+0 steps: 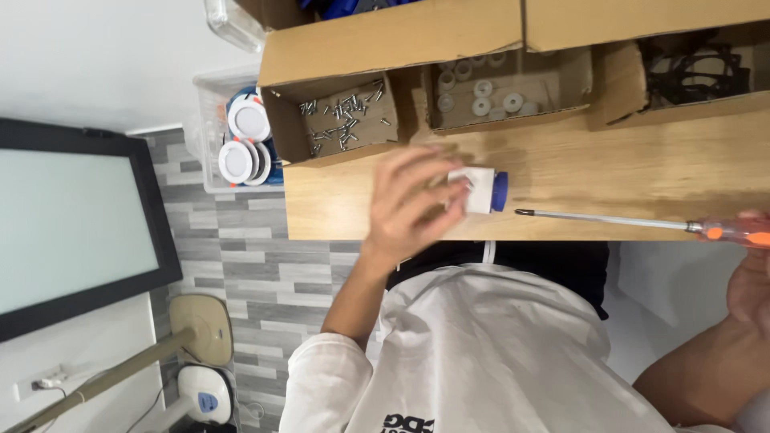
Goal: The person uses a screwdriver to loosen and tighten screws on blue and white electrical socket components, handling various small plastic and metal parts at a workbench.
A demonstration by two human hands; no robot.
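White fitting (480, 190) with a blue cap on its right end sits on the wooden table (609, 164), close to the near edge and roughly mid-table, held in the person's left hand.

Far left, a dark-framed screen (72, 232) with a pale face stands over grey plank flooring. Next to it, beside the table's left end, a clear plastic bin (210, 120) holds round white downlights (247, 120).

Three open cardboard boxes line the back of the table. The first holds loose screws (345, 119), the middle one white rings (481, 96), and the right one black frame-like parts (694, 68).

In front of the screw box, the left hand (409, 204) is blurred. Its fingers are curled over the left side of the fitting and grip it, while the blue cap stays uncovered.

Just right of the cap lies the tip of a long screwdriver (601, 219), near the cap but apart from it. Its shaft runs along the near table edge to an orange handle at the right border. There the right hand (754, 281), mostly cut off by the frame, is closed around the handle.
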